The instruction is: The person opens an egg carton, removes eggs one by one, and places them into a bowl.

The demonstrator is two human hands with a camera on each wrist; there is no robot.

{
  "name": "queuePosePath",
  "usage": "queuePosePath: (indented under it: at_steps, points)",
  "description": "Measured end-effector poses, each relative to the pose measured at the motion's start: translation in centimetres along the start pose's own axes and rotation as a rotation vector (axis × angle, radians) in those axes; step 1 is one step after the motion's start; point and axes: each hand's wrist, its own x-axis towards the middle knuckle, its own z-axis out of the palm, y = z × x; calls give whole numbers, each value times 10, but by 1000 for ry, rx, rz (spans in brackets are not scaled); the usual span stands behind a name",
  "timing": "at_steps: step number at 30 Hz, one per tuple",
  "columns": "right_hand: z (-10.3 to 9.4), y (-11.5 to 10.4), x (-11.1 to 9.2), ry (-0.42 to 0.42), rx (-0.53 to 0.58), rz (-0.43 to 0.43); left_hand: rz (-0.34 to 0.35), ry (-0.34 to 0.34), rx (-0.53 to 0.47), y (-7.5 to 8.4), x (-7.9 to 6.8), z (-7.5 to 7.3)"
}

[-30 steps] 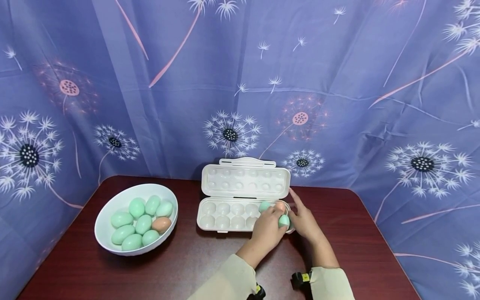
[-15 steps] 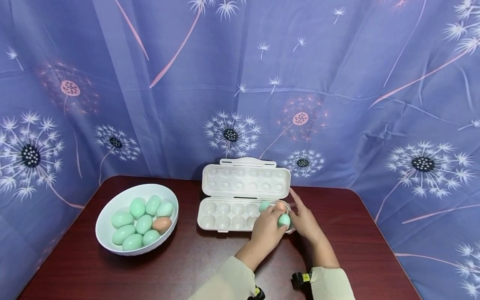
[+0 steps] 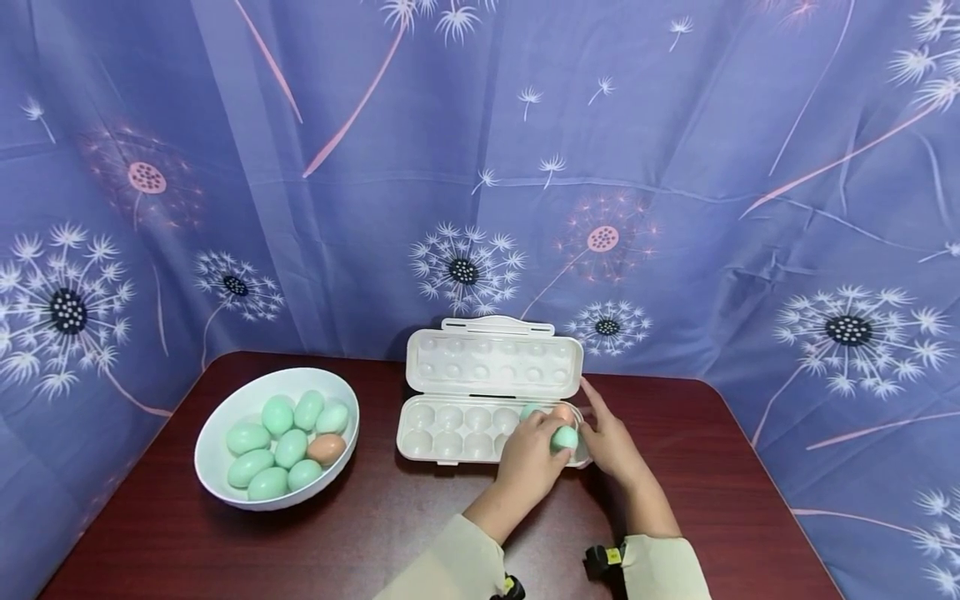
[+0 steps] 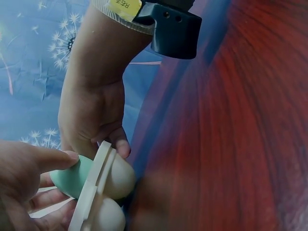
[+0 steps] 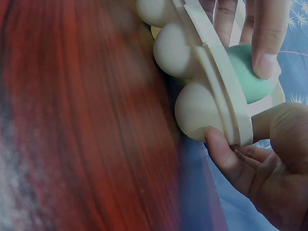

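My left hand (image 3: 525, 458) pinches a light green egg (image 3: 564, 438) at the front right cup of a white plastic egg box (image 3: 423, 417). In the left wrist view, thumb and fingers close round this egg (image 4: 77, 177) above the box's rim. My right hand (image 3: 611, 446) grips the box's right end; its thumb presses under an end cup in the right wrist view. Behind the pinched egg sit a brown egg (image 3: 562, 412) and another green egg (image 3: 528, 411), partly hidden by the left hand. Leftward, the visible cups hold nothing.
Left of the box stands a white bowl (image 3: 213, 454) with several green eggs (image 3: 251, 468) and one brown egg. The box's lid (image 3: 495, 362) is raised behind its tray, near a blue dandelion-patterned curtain (image 3: 390, 275). Everything stands on a dark red wooden table (image 3: 360, 542).
My left hand has shifted slightly left with the green egg, which leans a little left and away. The right hand stays at the box's end. The whole head view has drifted slightly.
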Motion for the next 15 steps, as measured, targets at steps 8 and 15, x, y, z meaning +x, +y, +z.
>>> queuePosePath:
  at_steps: [8,15]
  points:
    - [1,0,0,6,-11,-8,-18,1,-27,-1,-5,-12]
    - [1,0,-1,-1,12,0,-42,10,-28,-4,-9,-26]
